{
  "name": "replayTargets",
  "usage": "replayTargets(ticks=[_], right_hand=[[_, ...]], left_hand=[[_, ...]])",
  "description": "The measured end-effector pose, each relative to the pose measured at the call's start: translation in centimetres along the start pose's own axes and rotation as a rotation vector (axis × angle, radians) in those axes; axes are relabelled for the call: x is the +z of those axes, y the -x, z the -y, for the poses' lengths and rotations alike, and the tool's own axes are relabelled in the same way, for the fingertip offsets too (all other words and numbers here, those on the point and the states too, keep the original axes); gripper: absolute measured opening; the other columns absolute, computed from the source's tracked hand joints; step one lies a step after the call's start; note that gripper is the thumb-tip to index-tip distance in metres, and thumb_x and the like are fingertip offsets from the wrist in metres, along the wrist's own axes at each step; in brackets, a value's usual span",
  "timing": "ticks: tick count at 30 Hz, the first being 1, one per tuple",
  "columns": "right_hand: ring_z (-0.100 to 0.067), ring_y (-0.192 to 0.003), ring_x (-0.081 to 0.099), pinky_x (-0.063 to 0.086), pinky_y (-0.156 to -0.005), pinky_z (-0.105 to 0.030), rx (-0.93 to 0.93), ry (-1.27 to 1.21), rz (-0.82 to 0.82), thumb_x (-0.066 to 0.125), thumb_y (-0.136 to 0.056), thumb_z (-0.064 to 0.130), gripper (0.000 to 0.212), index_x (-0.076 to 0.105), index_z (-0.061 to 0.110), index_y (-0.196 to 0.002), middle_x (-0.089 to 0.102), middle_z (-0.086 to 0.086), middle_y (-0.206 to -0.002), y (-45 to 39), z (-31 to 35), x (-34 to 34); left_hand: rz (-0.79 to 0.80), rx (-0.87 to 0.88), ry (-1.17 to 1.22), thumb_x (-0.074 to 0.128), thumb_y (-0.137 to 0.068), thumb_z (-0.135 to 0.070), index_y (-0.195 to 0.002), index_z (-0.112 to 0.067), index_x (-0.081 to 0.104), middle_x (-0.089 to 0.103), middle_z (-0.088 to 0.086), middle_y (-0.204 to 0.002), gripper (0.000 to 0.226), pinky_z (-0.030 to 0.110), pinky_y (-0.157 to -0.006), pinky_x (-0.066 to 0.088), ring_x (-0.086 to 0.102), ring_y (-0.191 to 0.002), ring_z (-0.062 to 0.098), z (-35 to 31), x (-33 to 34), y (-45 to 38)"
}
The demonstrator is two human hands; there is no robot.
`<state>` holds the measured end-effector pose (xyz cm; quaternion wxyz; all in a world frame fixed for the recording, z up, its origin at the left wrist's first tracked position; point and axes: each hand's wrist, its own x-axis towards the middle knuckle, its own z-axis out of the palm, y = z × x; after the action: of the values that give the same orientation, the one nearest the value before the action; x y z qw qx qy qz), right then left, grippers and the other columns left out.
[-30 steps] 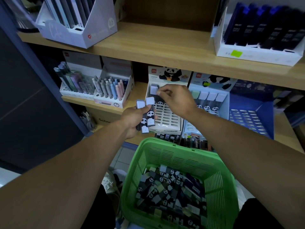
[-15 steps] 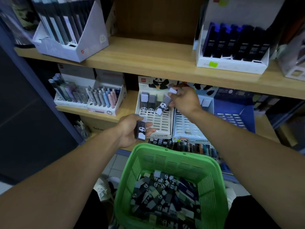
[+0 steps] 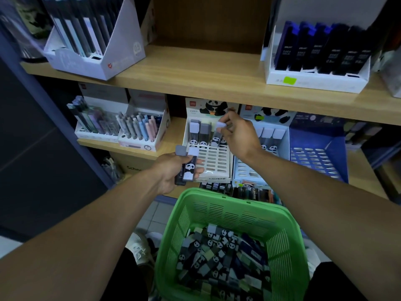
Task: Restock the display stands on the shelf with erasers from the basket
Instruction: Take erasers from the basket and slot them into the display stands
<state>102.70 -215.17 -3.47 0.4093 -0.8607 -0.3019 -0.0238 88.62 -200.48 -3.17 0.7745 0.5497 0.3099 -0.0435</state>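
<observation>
Right hand (image 3: 238,135) has dropped its eraser (image 3: 217,135) to the stand (image 3: 208,161), still pinching it; left hand (image 3: 173,172) grips two erasers (image 3: 187,166).

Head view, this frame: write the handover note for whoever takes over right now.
Right hand: pinching one eraser, lowering it into the back row of the left panda stand.
Left hand: holding two spare erasers upright beside that stand.
Done: two erasers already stand in that row.
Left: most slots there are empty; the right panda stand holds only a back row. The green basket below has plenty of stock.
</observation>
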Motion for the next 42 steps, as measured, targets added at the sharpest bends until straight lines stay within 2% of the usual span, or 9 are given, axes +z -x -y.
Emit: replayTargets(ticks=[4,7,12,17,20,23,32,38,42], right_hand=[[-0.026,-0.079,0.060,0.052,-0.074,-0.049,-0.054,0.032,-0.008,0.058,-0.100,0.013,0.017,0.053,0.018,-0.115,0.060,-0.005,-0.096,0.0,-0.2,0.1],[-0.024,-0.078,0.062,0.054,-0.074,-0.049,-0.080,0.053,0.005,0.057,-0.101,0.014,0.015,0.053,0.021,-0.113,0.066,-0.012,-0.094,0.2,-0.4,0.2],[-0.024,-0.075,0.064,0.055,-0.069,-0.043,-0.087,0.030,-0.014,0.059,-0.099,0.013,0.009,0.056,0.017,-0.107,0.066,-0.009,-0.084,0.2,-0.1,0.4],[0.001,-0.079,0.059,0.055,-0.069,-0.040,-0.097,0.016,-0.033,0.058,-0.100,0.010,0.007,0.056,0.015,-0.104,0.067,-0.006,-0.094,0.3,-0.4,0.6],[-0.011,-0.087,0.067,0.055,-0.072,-0.042,-0.089,0.000,-0.055,0.058,-0.100,0.011,0.007,0.060,0.015,-0.105,0.070,-0.006,-0.092,0.3,-0.6,0.8],[-0.015,-0.101,0.070,0.057,-0.083,-0.041,-0.062,-0.044,-0.089,0.056,-0.100,0.008,0.016,0.067,0.014,-0.109,0.074,-0.005,-0.106,0.2,-0.8,1.1],[-0.008,-0.087,0.070,0.058,-0.082,-0.035,-0.036,-0.083,-0.180,0.061,-0.098,0.014,0.020,0.075,0.015,-0.112,0.076,0.004,-0.104,0.4,-0.8,2.0],[-0.007,-0.082,0.068,0.058,-0.076,-0.035,-0.030,-0.041,-0.157,0.060,-0.099,0.018,0.020,0.075,0.022,-0.112,0.076,0.009,-0.100,0.3,-1.2,1.4],[-0.011,-0.091,0.068,0.057,-0.080,-0.034,-0.029,0.013,-0.131,0.061,-0.099,0.022,0.019,0.075,0.025,-0.111,0.074,0.009,-0.104,0.4,-1.1,1.3]], left_hand=[[-0.011,0.011,-0.005,0.048,-0.104,-0.009,-0.127,0.005,0.054,0.074,0.010,-0.089,0.028,0.027,-0.050,0.057,0.072,-0.064,0.022,0.1,-0.2,-0.3],[-0.003,0.011,-0.004,0.049,-0.103,-0.010,-0.126,0.005,0.056,0.075,0.010,-0.090,0.028,0.028,-0.051,0.057,0.072,-0.066,0.023,0.3,-0.2,-0.4],[0.007,0.004,-0.006,0.051,-0.103,-0.012,-0.119,0.003,0.059,0.077,0.007,-0.089,0.024,0.029,-0.054,0.060,0.074,-0.074,0.024,0.3,-0.4,-0.6],[0.004,0.001,-0.013,0.052,-0.103,-0.012,-0.115,0.002,0.061,0.077,0.007,-0.091,0.021,0.031,-0.057,0.061,0.074,-0.077,0.025,0.5,-0.6,-0.7],[0.008,0.003,-0.018,0.052,-0.102,-0.012,-0.113,0.001,0.061,0.076,0.010,-0.094,0.019,0.032,-0.058,0.060,0.073,-0.079,0.028,0.7,-0.6,-0.8],[0.011,0.005,-0.021,0.053,-0.102,-0.012,-0.113,0.002,0.061,0.076,0.011,-0.094,0.020,0.032,-0.057,0.059,0.071,-0.078,0.028,0.8,-0.4,-0.9],[0.007,0.038,-0.034,0.052,-0.103,-0.013,-0.121,0.005,0.060,0.074,0.018,-0.099,0.026,0.031,-0.056,0.060,0.072,-0.067,0.025,0.9,0.0,-0.7],[0.007,0.058,-0.042,0.058,-0.100,-0.014,-0.120,0.001,0.062,0.076,0.014,-0.104,0.025,0.036,-0.062,0.060,0.074,-0.081,0.029,1.1,-0.2,-1.1],[0.011,0.069,-0.057,0.058,-0.100,-0.014,-0.119,0.000,0.063,0.076,0.013,-0.103,0.024,0.036,-0.063,0.063,0.074,-0.080,0.028,1.2,-0.1,-1.1]])
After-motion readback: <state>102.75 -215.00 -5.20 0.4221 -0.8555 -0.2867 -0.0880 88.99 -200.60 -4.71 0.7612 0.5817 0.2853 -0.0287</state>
